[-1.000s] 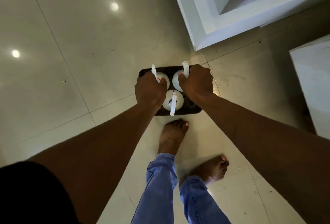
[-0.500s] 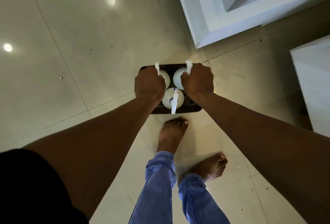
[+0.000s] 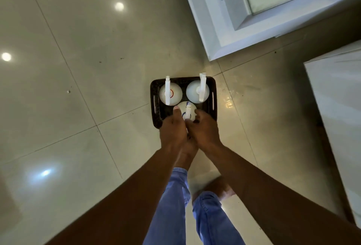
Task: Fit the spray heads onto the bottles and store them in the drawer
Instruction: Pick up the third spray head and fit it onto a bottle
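You stood over a dark woven rectangular tray (image 3: 213, 96) resting on the glossy tiled floor (image 3: 78, 69), with 3 white round plastic bottles in it, each already carrying a white spray head.

- The far-left bottle (image 3: 173, 96) and the far-right bottle (image 3: 192, 91) stood untouched, side by side at the far end.
- The near bottle (image 3: 184, 109) sat between your hands. Your left hand (image 3: 172, 129) curled around its left side, thumb up along the shoulder; your right hand (image 3: 204, 128) curled around its right side. Its spray head (image 3: 188, 111) rose between them.

The fitting step appeared complete; storage appeared to be in hand. No open drawer was visible. The white cabinet (image 3: 224, 35) stood far right. Your next move called for a firm lift, keeping the bottle upright.
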